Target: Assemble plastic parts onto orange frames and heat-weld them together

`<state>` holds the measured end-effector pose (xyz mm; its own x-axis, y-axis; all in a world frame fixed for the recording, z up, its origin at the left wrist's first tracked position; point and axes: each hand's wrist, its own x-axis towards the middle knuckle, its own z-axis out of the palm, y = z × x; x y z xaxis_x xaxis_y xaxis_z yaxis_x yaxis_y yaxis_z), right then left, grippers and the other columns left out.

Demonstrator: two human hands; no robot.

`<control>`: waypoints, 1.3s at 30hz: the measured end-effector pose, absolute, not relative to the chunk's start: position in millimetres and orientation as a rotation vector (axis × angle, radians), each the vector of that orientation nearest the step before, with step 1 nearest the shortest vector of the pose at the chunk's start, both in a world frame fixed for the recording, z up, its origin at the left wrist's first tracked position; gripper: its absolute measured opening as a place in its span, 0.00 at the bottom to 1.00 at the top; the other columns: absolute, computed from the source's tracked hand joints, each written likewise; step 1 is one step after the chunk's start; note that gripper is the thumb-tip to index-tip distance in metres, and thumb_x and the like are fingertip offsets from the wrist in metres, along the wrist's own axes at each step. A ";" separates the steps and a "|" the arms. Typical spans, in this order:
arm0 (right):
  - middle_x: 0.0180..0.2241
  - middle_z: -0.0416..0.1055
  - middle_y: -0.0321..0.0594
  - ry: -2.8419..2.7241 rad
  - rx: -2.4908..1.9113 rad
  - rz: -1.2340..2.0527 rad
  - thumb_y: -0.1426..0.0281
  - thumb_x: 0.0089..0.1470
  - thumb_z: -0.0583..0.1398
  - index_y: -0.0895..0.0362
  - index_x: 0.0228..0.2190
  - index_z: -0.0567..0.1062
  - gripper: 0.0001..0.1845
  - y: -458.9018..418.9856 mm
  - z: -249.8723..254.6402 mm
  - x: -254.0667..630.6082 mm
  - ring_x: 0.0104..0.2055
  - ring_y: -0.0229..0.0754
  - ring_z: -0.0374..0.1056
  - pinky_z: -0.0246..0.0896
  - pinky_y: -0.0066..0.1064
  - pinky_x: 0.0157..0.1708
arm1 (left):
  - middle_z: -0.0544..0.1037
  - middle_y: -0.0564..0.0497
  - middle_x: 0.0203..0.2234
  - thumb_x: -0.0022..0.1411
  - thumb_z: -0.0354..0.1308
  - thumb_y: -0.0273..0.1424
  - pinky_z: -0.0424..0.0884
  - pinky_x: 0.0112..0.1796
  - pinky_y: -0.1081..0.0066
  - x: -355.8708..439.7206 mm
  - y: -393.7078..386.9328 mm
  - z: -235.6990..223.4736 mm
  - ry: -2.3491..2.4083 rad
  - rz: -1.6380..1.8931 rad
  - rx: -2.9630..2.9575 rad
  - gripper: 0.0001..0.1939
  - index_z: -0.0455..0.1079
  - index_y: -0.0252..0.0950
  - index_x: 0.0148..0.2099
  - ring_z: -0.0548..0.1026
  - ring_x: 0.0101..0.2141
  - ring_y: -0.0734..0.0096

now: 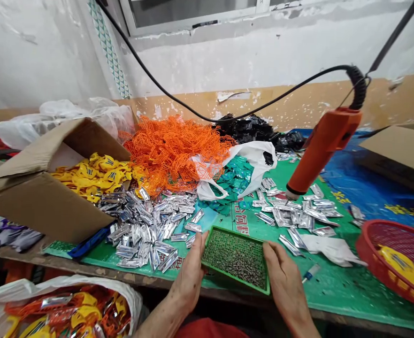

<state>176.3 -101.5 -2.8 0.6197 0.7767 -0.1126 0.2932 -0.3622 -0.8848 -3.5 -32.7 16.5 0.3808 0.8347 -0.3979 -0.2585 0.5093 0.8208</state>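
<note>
Bkgd: chipped white wall w/ tan lower band; green printed sheet on the bench, slightly glossy.

Both hands on a shallow rectangular green plastic tray, over the near bench edge. L hand clamped on its L end, R hand on its R end. Tray looks tilted a bit; small dark metallic screws lie loose, thickest twd near/R side. Textured floor shows at far L.

Step in hand, my read: two-handed tray hold. Any move calls for a firm grip both ends + near-level, else screws slide/spill.

Around: shiny silver slim parts piled L; springy-looking orange lattice parts behind; smooth curved yellow parts in an open cardboard box. Orange power screwdriver hangs R, on black coiled cable. Red perforated basket far R.
</note>
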 end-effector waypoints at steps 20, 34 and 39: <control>0.27 0.74 0.42 -0.883 -1.814 0.644 0.50 0.53 0.47 0.60 0.38 0.75 0.30 -86.8 -6.8 182.2 0.34 0.48 0.68 0.62 0.33 0.38 | 0.61 0.53 0.63 0.62 0.47 0.52 0.45 0.63 0.53 4.5 -30.5 29.7 0.991 0.785 0.881 0.31 0.62 0.42 0.62 0.46 0.66 0.56; 0.31 0.77 0.43 -0.955 -1.778 0.716 0.50 0.54 0.47 0.58 0.42 0.74 0.29 -95.5 -9.5 179.3 0.34 0.47 0.71 0.64 0.32 0.37 | 0.58 0.55 0.64 0.59 0.47 0.56 0.49 0.62 0.53 -10.6 -36.1 38.7 0.995 0.735 0.777 0.35 0.59 0.46 0.63 0.47 0.66 0.57; 0.33 0.77 0.45 -0.954 -1.771 0.617 0.50 0.53 0.47 0.59 0.39 0.75 0.30 -84.2 -14.2 186.7 0.36 0.49 0.71 0.64 0.34 0.38 | 0.62 0.52 0.62 0.62 0.48 0.52 0.46 0.63 0.54 -3.2 -34.2 43.1 0.905 0.745 0.866 0.31 0.62 0.42 0.62 0.48 0.65 0.59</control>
